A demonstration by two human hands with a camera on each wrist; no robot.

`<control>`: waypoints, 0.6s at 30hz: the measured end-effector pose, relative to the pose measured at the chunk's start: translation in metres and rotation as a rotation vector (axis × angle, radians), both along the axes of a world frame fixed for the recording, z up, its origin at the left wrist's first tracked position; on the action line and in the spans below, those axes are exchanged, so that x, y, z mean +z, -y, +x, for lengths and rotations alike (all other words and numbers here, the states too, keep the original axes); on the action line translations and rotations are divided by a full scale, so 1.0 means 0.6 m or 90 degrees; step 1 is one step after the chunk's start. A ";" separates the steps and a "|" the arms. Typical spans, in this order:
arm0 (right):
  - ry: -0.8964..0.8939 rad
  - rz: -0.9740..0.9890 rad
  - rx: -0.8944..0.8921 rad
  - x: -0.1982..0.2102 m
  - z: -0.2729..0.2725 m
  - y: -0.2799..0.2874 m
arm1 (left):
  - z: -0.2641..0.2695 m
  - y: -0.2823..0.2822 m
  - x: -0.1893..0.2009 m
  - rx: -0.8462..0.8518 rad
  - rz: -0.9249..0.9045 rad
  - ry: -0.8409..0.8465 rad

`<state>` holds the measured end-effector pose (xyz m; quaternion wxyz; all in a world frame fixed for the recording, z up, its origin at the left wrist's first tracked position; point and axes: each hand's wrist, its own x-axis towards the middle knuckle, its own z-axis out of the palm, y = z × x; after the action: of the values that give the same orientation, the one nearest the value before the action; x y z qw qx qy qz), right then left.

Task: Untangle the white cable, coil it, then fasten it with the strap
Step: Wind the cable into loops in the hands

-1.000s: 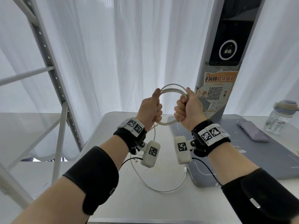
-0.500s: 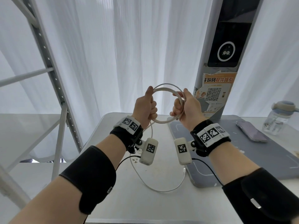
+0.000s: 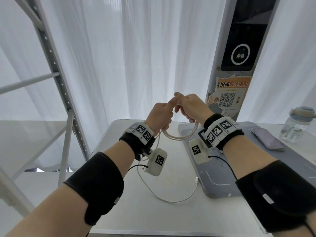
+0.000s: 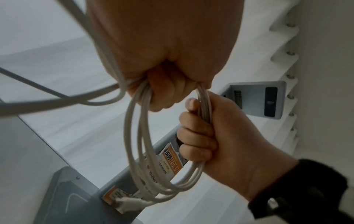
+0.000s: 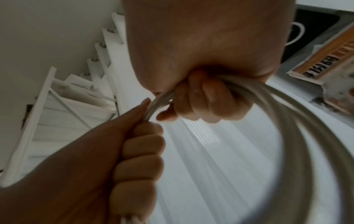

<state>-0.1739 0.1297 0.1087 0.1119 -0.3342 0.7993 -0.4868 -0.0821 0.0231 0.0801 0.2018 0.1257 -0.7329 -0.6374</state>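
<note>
The white cable (image 3: 179, 138) is wound into several loops held up over the table. My left hand (image 3: 159, 115) grips one side of the coil, its fingers curled round the strands (image 4: 134, 121). My right hand (image 3: 189, 106) grips the other side, fingers closed round the bundle (image 5: 164, 97). Both hands meet at the top of the coil, whose lower arc hangs between my wrists. A loose tail (image 3: 171, 200) drops from the left hand to the table and ends in a small plug (image 3: 197, 179). A white plug (image 4: 130, 203) shows at the coil's bottom. No strap is visible.
A white table (image 3: 153, 216) lies below, with a grey mat (image 3: 256, 161) on its right half. On the mat lies a phone (image 3: 267, 141); a water bottle (image 3: 297, 124) stands at far right. A grey kiosk post (image 3: 239, 57) rises behind, a metal rack (image 3: 54, 74) left.
The hands have come together at the top of the coil and lowered slightly. The coil, upright and round before, now hangs below them as a sagging arc.
</note>
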 end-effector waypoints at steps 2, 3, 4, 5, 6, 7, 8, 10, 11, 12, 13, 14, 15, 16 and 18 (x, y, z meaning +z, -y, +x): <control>0.022 -0.025 -0.023 -0.004 -0.002 0.000 | 0.004 0.004 0.001 -0.002 0.046 -0.015; 0.044 -0.040 -0.029 -0.006 -0.002 -0.001 | 0.005 0.006 0.001 -0.003 0.060 -0.020; 0.066 -0.055 -0.033 -0.008 -0.001 -0.001 | 0.005 0.008 0.001 -0.004 0.065 -0.021; 0.080 -0.067 -0.038 -0.010 -0.001 -0.001 | 0.006 0.009 0.000 -0.005 0.066 -0.020; 0.086 -0.079 -0.043 -0.011 0.000 -0.001 | 0.006 0.009 0.000 -0.007 0.066 -0.018; 0.089 -0.092 -0.046 -0.012 0.001 0.000 | 0.006 0.009 -0.001 -0.012 0.065 -0.015; 0.095 -0.109 -0.047 -0.012 0.002 0.000 | 0.007 0.009 -0.001 -0.019 0.064 -0.013; 0.114 -0.147 -0.046 -0.013 0.004 0.000 | 0.008 0.010 -0.001 -0.039 0.059 -0.007; 0.130 -0.167 -0.048 -0.013 0.004 0.000 | 0.009 0.011 -0.002 -0.047 0.058 -0.007; 0.150 -0.187 -0.053 -0.013 0.004 -0.001 | 0.009 0.013 -0.003 -0.052 0.061 -0.009; 0.172 -0.208 -0.059 -0.012 0.004 -0.002 | 0.009 0.014 -0.004 -0.056 0.069 -0.013; 0.195 -0.230 -0.065 -0.011 0.005 -0.003 | 0.009 0.016 -0.006 -0.060 0.077 -0.018; 0.217 -0.251 -0.070 -0.009 0.005 -0.004 | 0.010 0.016 -0.007 -0.066 0.087 -0.025; 0.239 -0.272 -0.077 -0.008 0.006 -0.006 | 0.010 0.016 -0.009 -0.072 0.097 -0.031; 0.276 -0.302 -0.089 -0.009 0.004 -0.006 | 0.011 0.014 -0.012 -0.080 0.123 -0.042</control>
<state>-0.1712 0.1335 0.1033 0.1645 -0.1839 0.6421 -0.7258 -0.0756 0.0145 0.0731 0.1724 0.0777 -0.6672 -0.7204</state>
